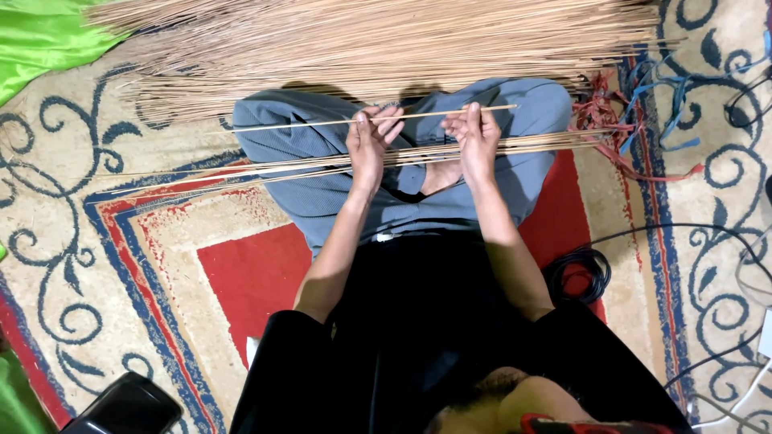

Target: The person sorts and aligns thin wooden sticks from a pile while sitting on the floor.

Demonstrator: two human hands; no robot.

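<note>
I sit cross-legged in grey trousers on a patterned carpet. My left hand [368,143] and my right hand [476,137] both pinch one thin tan stick [305,124], held level above my lap, its long end reaching left. Under my hands a small bundle of thin sticks [241,169] lies across my legs, spreading left over the carpet and right toward the red cords. A big heap of the same sticks [378,40] fills the floor just beyond my knees.
Green cloth [40,32] lies at the top left. Red and blue cords [635,120] tangle at the right of my knee. A coiled black cable [581,273] and more cables run along the right. A black object [129,408] sits at the bottom left.
</note>
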